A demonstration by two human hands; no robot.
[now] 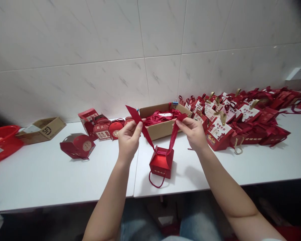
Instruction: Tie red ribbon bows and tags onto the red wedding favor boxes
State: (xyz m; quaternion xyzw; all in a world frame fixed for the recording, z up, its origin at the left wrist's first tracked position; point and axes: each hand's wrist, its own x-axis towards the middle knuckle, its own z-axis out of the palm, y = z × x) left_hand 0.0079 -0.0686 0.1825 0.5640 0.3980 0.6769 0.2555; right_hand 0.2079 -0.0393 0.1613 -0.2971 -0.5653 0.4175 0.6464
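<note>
A small red gift box [162, 164] stands on the white table in front of me, with a red cord handle [157, 185] hanging down its near side. From its top a red ribbon [147, 137] rises in two ends, spread in a V. My left hand [129, 139] pinches one end between thumb and fingers, its tip sticking up past them. My right hand [192, 130] pinches the other end at upper right. Both hands are above the box, one on each side. Directly behind them lies an open cardboard box [160, 131] full of red ribbons [160, 117].
Many finished-looking red gift boxes [219, 134] crowd the table's right. Left of centre are an open red box [77, 146] and several red boxes [101, 129]. Farther left sit a cardboard tray [46, 130] and a red plastic basin [5, 144]. A tiled wall [110, 77] rises behind.
</note>
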